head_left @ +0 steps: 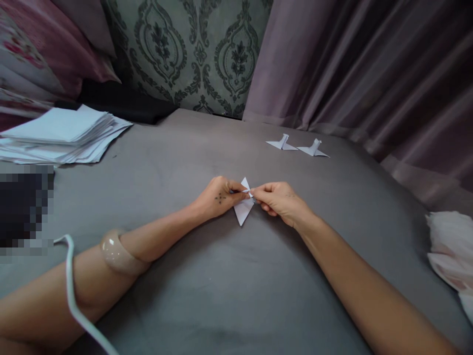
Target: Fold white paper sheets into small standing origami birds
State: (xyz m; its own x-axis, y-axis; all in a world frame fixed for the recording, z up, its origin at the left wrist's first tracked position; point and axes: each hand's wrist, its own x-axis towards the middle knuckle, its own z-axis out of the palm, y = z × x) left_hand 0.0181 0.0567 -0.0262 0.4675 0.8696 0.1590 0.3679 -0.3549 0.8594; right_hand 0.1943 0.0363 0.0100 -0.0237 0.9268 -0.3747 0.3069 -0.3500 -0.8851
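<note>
A folded white paper figure (243,212) is held just above the grey sheet, near the middle of the view. Its pointed flaps stick out toward the far side and toward me. My left hand (223,196) pinches it from the left, thumb and forefinger at its centre. From the right, the fingertips of my right hand (279,199) are closed on the same small central fold. The fingertips hide part of that fold. Farther back lie two finished-looking paper figures, one (283,143) beside the other (314,149), each with flat pointed wings and an upright middle.
A stack of white paper (62,129) lies at the far left beside a dark cloth (129,103). A pale cable (72,286) crosses my left forearm. Purple curtains (314,64) hang at the back right, and whitish fabric (451,246) lies at the right edge.
</note>
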